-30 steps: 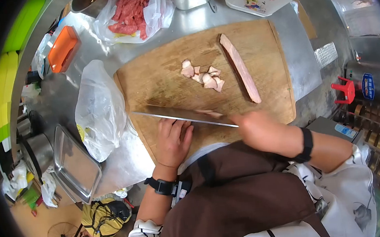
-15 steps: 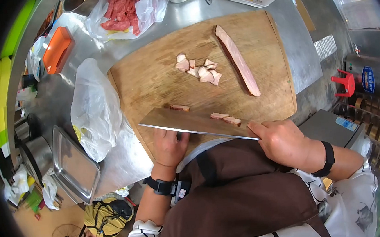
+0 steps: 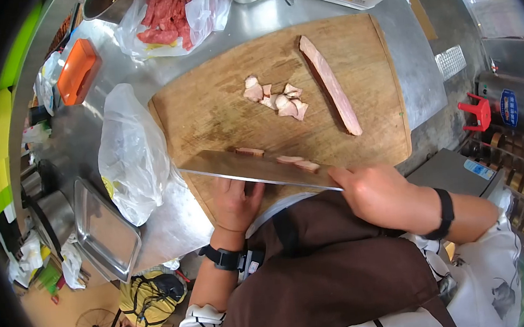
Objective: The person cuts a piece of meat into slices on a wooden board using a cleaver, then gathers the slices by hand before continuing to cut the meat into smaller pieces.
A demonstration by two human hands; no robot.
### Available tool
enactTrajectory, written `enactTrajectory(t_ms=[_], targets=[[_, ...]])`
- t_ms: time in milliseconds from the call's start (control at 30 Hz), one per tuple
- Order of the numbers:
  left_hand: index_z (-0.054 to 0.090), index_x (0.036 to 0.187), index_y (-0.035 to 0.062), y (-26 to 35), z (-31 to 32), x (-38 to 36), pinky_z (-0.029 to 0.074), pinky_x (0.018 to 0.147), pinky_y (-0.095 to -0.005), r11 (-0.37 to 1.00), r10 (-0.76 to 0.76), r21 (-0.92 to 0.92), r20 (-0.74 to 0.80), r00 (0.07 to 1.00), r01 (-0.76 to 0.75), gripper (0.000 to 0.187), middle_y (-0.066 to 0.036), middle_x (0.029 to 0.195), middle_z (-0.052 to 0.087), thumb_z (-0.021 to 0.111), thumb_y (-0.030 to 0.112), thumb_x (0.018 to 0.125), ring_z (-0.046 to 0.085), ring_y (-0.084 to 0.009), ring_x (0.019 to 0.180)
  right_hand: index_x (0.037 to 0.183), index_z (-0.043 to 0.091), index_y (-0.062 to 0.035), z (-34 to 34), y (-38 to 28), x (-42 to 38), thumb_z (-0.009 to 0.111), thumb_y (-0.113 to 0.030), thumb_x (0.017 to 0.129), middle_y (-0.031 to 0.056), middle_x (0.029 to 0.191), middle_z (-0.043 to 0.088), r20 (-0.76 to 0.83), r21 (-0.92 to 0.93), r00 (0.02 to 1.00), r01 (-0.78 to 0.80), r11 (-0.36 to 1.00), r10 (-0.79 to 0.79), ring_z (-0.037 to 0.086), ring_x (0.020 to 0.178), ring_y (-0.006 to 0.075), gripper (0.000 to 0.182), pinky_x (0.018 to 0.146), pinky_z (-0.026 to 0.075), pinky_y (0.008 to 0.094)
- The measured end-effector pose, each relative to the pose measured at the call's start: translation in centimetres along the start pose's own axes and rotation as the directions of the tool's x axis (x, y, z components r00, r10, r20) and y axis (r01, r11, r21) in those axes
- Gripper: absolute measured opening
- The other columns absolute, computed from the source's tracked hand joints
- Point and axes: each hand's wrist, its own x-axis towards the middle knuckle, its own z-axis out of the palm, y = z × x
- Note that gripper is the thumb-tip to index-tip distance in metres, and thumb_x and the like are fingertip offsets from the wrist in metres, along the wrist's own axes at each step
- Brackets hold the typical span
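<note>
While the right hand [image 3: 373, 192] grasped the knife [image 3: 247, 168] firmly at its handle end, the blade ran slantwise across the near part of the cutting board [image 3: 208, 118], its tip reaching about to the board's left edge. The left hand [image 3: 233, 204] was at the near edge, toward the near left corner, with its fingertips close against the blade or partly under it. Whether those fingers pinched anything could not be told, since the blade hid them.

The spot asking most care was where blade and fingertips met: good control there meant curling the tips back, keeping the thumb behind them and letting the flat of the blade, never its edge, face the knuckles. A steady wrist mattered as well, as so long a blade could swing wide at the tip.

Just beyond the blade were thin meat slices [image 3: 298, 162], best kept flat and together so that the steel did not drag them apart. The long meat strip [image 3: 333, 89] slanted down the right half of the board, well apart from the knife, and the small cut pieces [image 3: 289, 106] sat loosely grouped toward the far edge, left of the strip. Both lay safely out of the blade's path.
</note>
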Motion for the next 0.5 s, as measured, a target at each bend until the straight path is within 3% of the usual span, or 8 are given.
enactTrajectory(t_ms=[67,267,500], targets=[[0.067,0.103,0.0029,0.0,0.0,0.3,0.049,0.086,-0.0439,1.000,-0.002,-0.005,0.011,1.000,0.002,0.037,-0.016,0.105,0.063,0.079,0.004,0.068,0.059,-0.0379,0.099,0.109,0.060,-0.0009,-0.9,0.4,-1.4,0.058,-0.005,0.081,0.0181,0.074,0.065,0.086,-0.010,0.994,-0.070,0.998,0.070,0.066,0.066,0.0367,0.029,0.058,0.053,0.0463],[0.067,0.104,0.0030,-0.3,0.2,0.2,0.048,0.088,-0.0433,1.000,-0.010,-0.017,0.009,1.000,0.010,0.038,-0.016,0.106,0.062,0.078,0.003,0.068,0.058,-0.0379,0.101,0.110,0.060,-0.0004,0.7,-1.2,4.5,0.059,-0.005,0.080,0.0178,0.070,0.065,0.032,-0.012,0.997,0.067,0.998,-0.066,0.066,0.064,0.0367,0.030,0.057,0.053,0.0467],[0.066,0.103,0.0021,-0.1,0.1,0.5,0.049,0.087,-0.0440,1.000,0.027,-0.005,-0.010,1.000,-0.027,0.034,-0.015,0.107,0.062,0.076,0.002,0.071,0.059,-0.0371,0.099,0.110,0.060,0.0016,-0.3,0.0,1.3,0.058,-0.005,0.080,0.0207,0.068,0.064,0.095,-0.023,0.995,-0.020,1.000,0.023,0.065,0.064,0.0397,0.031,0.059,0.053,0.0478]])
